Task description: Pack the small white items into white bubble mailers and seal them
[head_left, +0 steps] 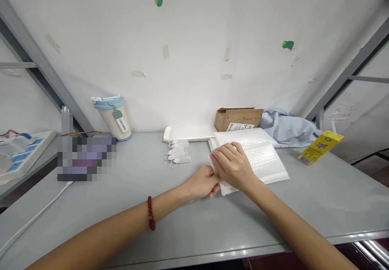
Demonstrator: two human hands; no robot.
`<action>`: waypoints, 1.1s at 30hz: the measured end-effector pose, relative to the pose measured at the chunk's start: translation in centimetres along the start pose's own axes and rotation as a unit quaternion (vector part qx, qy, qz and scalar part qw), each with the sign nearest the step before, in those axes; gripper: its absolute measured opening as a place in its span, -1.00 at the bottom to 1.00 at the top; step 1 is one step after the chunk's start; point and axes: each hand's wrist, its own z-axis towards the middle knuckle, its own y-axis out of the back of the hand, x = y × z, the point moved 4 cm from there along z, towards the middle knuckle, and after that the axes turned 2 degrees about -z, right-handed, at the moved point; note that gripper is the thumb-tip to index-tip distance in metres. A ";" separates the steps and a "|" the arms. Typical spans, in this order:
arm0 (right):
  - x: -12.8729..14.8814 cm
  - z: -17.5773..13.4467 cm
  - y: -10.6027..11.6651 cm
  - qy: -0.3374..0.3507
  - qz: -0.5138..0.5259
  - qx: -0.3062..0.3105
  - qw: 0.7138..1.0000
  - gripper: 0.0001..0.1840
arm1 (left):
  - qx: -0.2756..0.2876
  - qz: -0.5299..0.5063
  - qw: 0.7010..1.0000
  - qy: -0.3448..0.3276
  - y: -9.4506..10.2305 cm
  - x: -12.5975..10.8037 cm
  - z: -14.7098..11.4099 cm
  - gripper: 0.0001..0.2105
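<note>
White padded bubble mailers lie in a loose, overlapping pile on the grey desk, right of the middle. At the left edge of the top one, my left hand is closed with its fingers curled around the border. My right hand bends over the same edge from above, fingers pressed together on the mailer, and hides most of the gripped part. Both hands touch each other there. Several small white tagged pieces with thin loops lie in a row just beyond my left hand.
Behind the mailers are a flat white stack, a cardboard box and a bluish cloth. A yellow drink carton with a straw stands right. On the left are a tumbler, a blurred-out device with a cable, and a power strip.
</note>
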 end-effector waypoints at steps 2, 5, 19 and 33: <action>-1.2 -0.1 -1.1 -0.044 -0.027 0.109 0.993 -0.67 | 0.000 -0.042 0.999 0.018 -0.8 -0.5 1.1 -0.71; -3.0 -0.5 -2.2 -0.115 -0.051 0.249 0.960 -0.66 | 0.013 -0.083 0.995 0.056 -1.9 -1.1 2.2 -0.76; -3.6 -0.8 -2.8 -0.153 -0.046 0.336 0.928 -0.68 | 0.005 -0.112 0.987 0.118 -1.4 -0.7 2.8 -0.79; -3.7 -1.0 -2.9 -0.156 -0.046 0.302 0.939 -0.67 | -0.030 -0.066 0.994 0.079 0.2 -1.1 2.5 -0.78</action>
